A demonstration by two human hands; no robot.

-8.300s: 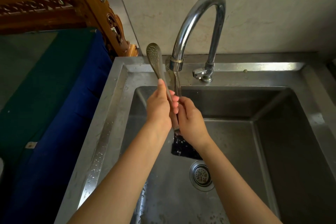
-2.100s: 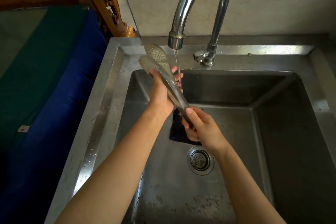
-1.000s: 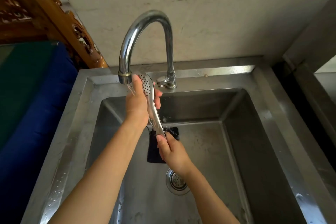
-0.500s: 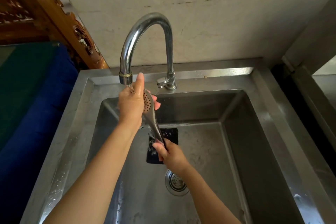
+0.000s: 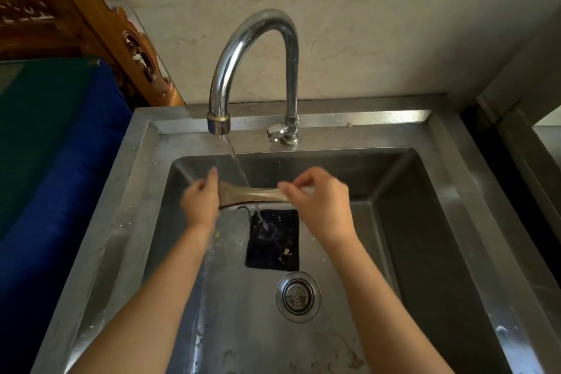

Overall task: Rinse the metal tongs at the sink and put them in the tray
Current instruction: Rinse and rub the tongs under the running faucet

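Observation:
The metal tongs (image 5: 253,195) lie crosswise over the steel sink (image 5: 449,191), blurred by motion. My left hand (image 5: 202,202) grips their left end, where the spoon heads are hidden behind the fingers. My right hand (image 5: 323,200) pinches their right end with fingertips. A thin stream of water runs from the curved tap (image 5: 243,48) and falls just behind the tongs' middle onto a dark cloth (image 5: 273,240) on the sink floor. No tray is in view.
The drain strainer (image 5: 298,296) sits in the sink floor below the cloth. The tap handle (image 5: 277,132) is on the back rim. A blue and green surface (image 5: 60,161) lies left of the sink, carved wood (image 5: 91,9) behind it.
The tongs have swung from upright under the spout to crosswise. My left hand dropped from the spout to the left end, and my right hand rose to the right end.

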